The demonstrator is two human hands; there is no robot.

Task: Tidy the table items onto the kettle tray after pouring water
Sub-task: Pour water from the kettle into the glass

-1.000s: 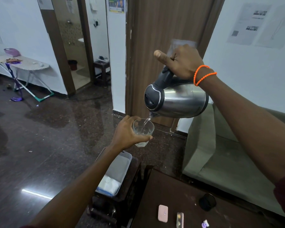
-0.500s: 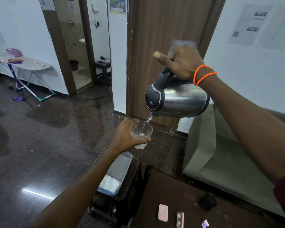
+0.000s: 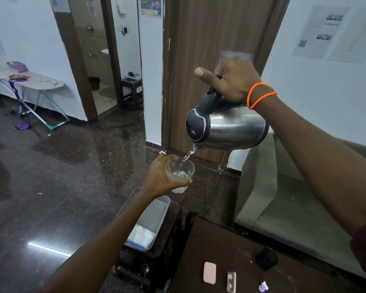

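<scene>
Right hand (image 3: 234, 80), upper centre of the frame: fingers wrapped tight round the black plastic handle of the kettle (image 3: 227, 127), thumb stuck out straight to the left. Two orange cord bracelets (image 3: 260, 96) on that wrist. Kettle body is rounded brushed steel, shiny, with a dark domed lid; it is tipped spout-down to the left. No brand readable on it.

A thin clear stream of water (image 3: 188, 155) falls from the spout into a glass (image 3: 181, 174), centre frame. Glass is a short, clear, straight-sided tumbler, partly filled. Left hand (image 3: 160, 178) curls round its left side, fingers closed on it, holding it in the air just under the spout.

Below the glass, a pale translucent plastic tray (image 3: 148, 220), rectangular with rounded corners, on a dark stand; something white lies in its near end.

Lower right: dark brown table (image 3: 226, 246), dull, scuffed surface. On it a pink rounded-rectangle case (image 3: 209, 272), a small narrow box (image 3: 231, 281), a black round object (image 3: 266, 258), a tiny purple-white piece (image 3: 263, 286). Any writing on them is too small to read.

Wall sheets (image 3: 317, 32), upper right: print illegible.
</scene>
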